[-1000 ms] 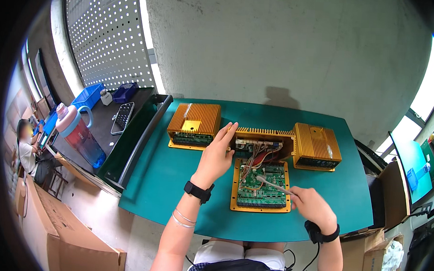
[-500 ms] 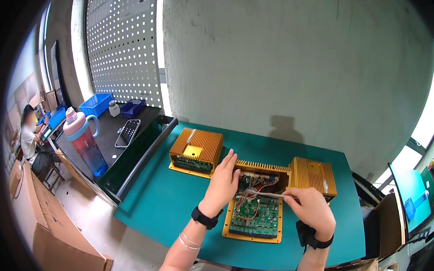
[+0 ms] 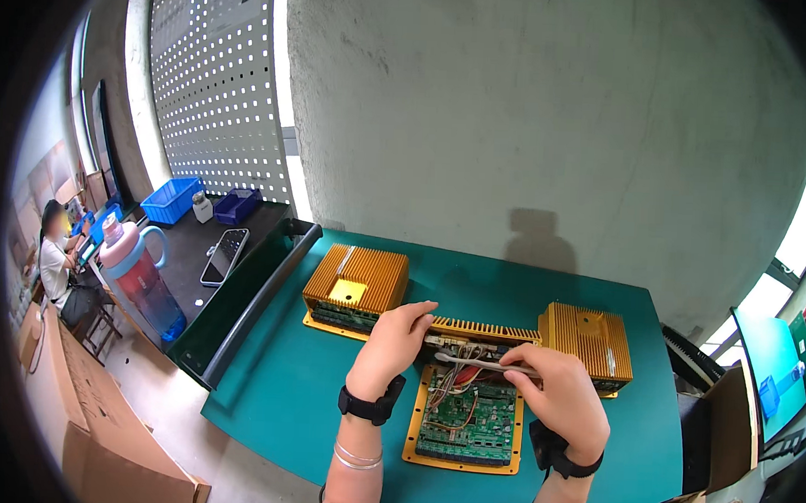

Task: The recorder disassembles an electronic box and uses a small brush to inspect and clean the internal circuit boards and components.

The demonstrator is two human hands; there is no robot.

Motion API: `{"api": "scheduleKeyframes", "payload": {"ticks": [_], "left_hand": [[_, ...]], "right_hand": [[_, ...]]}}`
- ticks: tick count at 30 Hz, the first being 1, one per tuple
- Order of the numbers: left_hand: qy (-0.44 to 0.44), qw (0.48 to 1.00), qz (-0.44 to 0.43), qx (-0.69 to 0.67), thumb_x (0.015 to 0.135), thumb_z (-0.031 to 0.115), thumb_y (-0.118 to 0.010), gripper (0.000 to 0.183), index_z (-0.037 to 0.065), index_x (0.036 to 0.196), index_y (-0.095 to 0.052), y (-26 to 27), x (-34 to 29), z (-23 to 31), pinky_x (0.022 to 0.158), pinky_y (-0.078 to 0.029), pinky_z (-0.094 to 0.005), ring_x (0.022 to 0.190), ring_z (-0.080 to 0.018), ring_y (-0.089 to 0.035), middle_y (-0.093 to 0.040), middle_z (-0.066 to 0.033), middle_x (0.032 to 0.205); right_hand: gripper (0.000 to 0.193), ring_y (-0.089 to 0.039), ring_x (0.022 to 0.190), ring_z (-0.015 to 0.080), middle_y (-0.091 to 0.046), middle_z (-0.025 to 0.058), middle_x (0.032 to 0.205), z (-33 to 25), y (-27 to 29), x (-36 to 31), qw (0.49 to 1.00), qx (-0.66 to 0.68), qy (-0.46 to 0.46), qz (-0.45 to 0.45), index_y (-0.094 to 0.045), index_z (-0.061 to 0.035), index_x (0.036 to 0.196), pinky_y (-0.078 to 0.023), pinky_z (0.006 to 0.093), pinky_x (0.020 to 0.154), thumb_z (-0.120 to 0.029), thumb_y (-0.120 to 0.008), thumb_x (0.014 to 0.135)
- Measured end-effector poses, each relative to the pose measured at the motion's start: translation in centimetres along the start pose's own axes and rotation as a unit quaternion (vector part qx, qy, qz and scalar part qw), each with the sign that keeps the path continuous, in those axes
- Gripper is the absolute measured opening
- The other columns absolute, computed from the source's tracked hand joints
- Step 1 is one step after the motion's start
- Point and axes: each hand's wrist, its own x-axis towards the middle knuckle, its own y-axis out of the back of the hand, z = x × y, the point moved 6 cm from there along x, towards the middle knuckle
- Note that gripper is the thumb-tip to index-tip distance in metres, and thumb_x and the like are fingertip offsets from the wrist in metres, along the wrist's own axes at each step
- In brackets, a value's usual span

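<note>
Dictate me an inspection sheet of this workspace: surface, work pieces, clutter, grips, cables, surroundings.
Surface: green table, bearing the gold work pieces.
Work pieces: open housing with board in front; left unit and right unit, both finned, flank it; thin tool at the housing's open front.
Clutter: bottle, phone and blue bin left of the table.
Grips: left grip open by the housing's left end, contact unclear; right grip closed on the tool.
Cables: wires between housing and board.
Surroundings: wall behind; perforated panel, cardboard box and seated person at left.
</note>
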Motion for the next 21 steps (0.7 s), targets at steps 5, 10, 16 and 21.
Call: {"api": "scheduleKeyframes", "payload": {"ticks": [5, 10, 16, 21], "left_hand": [[-0.025, 0.999, 0.017, 0.021, 0.101, 0.018, -0.048, 0.035, 0.001, 0.131, -0.054, -0.4, -0.1, -1.0, 0.084, -0.049, -0.0363, 0.093, -0.0329, -0.065, -0.066, -0.0232, 0.104], [0.049, 0.999, -0.012, -0.009, 0.102, 0.019, -0.043, 0.039, -0.002, 0.134, -0.048, -1.0, 0.2, -0.8, 0.091, -0.047, -0.0451, 0.105, -0.0435, -0.059, -0.062, -0.0292, 0.110], [0.032, 0.998, 0.009, 0.046, 0.102, 0.020, -0.040, 0.040, -0.001, 0.137, -0.044, -1.6, 0.3, -0.6, 0.094, -0.046, -0.0443, 0.110, -0.0451, -0.055, -0.058, -0.0287, 0.117], [0.007, 0.997, 0.042, 0.062, 0.102, 0.024, -0.043, 0.042, 0.002, 0.139, -0.045, -2.0, 0.4, -1.7, 0.107, -0.036, -0.0399, 0.128, -0.0415, -0.044, -0.049, -0.0264, 0.135]], "right_hand": [[0.009, -0.059, 0.078, 0.0314, -0.062, 0.0124, 0.076, 0.0, -0.7, 1.3, 0.999, -0.040, 0.030, 0.012, -0.064, -0.0049, 0.093, -0.047, 0.0394, 0.070, -0.010, -0.064, 0.086], [0.009, -0.055, 0.068, 0.0254, -0.058, 0.0082, 0.071, 0.2, -1.4, 2.1, 0.993, -0.058, 0.090, 0.047, -0.066, -0.0056, 0.091, -0.043, 0.0361, 0.062, -0.008, -0.067, 0.082], [0.004, -0.057, 0.074, 0.0278, -0.061, 0.0100, 0.074, 0.4, -3.4, 2.8, 0.985, -0.095, 0.134, 0.043, -0.063, -0.0043, 0.088, -0.043, 0.0379, 0.073, -0.008, -0.062, 0.086], [0.004, -0.055, 0.075, 0.0277, -0.060, 0.0106, 0.075, 1.4, -3.7, 3.1, 0.988, -0.106, 0.111, 0.016, -0.061, -0.0045, 0.086, -0.040, 0.0370, 0.077, -0.008, -0.059, 0.089]]}}
